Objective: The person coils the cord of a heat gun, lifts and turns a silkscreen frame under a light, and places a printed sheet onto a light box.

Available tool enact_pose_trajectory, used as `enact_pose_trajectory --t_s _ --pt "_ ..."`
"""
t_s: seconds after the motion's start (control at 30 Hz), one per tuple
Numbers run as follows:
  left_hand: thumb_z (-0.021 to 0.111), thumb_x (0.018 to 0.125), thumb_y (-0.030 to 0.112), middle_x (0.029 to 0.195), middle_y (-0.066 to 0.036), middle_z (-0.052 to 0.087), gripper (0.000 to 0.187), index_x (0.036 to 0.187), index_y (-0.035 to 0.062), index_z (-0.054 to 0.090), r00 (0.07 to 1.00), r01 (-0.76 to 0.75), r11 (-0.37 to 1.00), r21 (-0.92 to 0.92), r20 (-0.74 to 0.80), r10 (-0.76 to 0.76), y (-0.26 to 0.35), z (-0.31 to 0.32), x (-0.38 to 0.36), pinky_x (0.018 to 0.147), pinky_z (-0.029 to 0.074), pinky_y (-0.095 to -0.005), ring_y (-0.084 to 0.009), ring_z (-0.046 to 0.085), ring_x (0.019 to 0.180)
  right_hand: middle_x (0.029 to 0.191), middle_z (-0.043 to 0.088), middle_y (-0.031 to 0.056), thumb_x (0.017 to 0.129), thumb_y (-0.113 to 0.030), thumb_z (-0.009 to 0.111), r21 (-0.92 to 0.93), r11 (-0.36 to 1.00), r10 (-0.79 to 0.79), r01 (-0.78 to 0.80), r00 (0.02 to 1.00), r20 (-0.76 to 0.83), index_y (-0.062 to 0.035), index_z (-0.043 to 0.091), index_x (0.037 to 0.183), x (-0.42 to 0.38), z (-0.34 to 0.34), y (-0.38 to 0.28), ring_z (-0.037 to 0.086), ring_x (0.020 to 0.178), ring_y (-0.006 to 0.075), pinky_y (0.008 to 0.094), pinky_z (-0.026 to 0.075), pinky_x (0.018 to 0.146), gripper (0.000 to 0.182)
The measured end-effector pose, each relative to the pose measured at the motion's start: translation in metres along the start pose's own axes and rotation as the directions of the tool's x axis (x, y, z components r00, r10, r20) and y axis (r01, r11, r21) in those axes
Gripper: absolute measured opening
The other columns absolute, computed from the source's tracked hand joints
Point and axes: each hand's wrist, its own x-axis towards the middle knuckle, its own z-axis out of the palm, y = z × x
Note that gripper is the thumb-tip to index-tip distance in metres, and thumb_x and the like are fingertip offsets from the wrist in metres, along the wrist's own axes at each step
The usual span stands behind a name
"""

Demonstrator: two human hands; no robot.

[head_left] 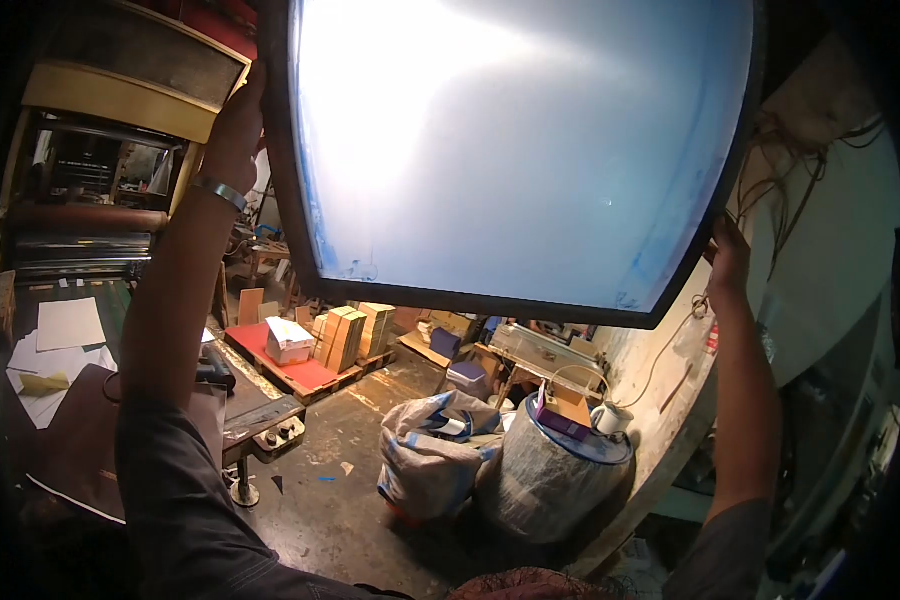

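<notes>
A large dark-edged frame (490, 305) with a pale, translucent bluish sheet or mesh is raised in front of me, light glowing through its upper left. Blue smears run along its inner edges. My left hand (238, 135), with a metal band on the wrist, grips the frame's left side; its fingertips are mostly behind the edge. At the lower right side, my right hand (730, 262) holds the frame, its fingers partly hidden behind it.
A large machine with rollers (90, 220) stands left, beside a table with papers (70, 325). Stacked bundles (340, 338) sit on a red-topped pallet (315, 375). A sack (430, 455) and a covered drum (545, 480) stand on the floor by the right wall.
</notes>
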Motion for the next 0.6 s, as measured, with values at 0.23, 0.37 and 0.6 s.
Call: enact_pose_trajectory --t_s 0.23,0.37,0.6 --pt "0.046 0.092 0.066 0.093 0.003 0.066 0.058 0.113 0.0158 0.065 0.997 -0.053 0.998 0.030 -0.053 0.054 0.012 0.016 -0.009 0.069 0.038 -0.0275 -0.0084 0.055 0.084 0.109 0.065 -0.0025 0.097 -0.035 0.054 0.072 0.997 0.013 -0.012 1.000 -0.015 -0.0117 0.057 0.133 0.007 -0.007 0.008 0.052 0.085 0.0099 0.0276 0.040 0.073 0.043" --pt "0.047 0.091 0.068 0.096 0.002 0.066 0.061 0.116 0.0152 0.065 0.997 -0.076 0.996 0.048 -0.027 0.077 0.009 0.010 0.003 0.073 0.039 -0.0286 -0.0101 0.055 0.091 0.112 0.064 -0.0004 0.097 -0.036 0.053 0.071 0.997 0.018 -0.015 0.999 -0.043 -0.0109 0.056 0.134 -0.001 -0.004 0.005 0.055 0.086 0.0107 0.0271 0.042 0.073 0.045" --pt "0.047 0.091 0.067 0.099 0.002 0.066 0.064 0.119 0.0120 0.064 0.992 -0.089 0.995 0.050 -0.085 0.093 0.011 0.009 0.002 0.063 0.036 -0.0244 -0.0052 0.051 0.078 0.113 0.065 0.0011 0.095 -0.038 0.056 0.017 0.999 0.042 -0.041 0.997 -0.072 -0.0101 0.057 0.132 -0.007 0.001 0.009 0.059 0.090 0.0117 0.0274 0.044 0.075 0.046"
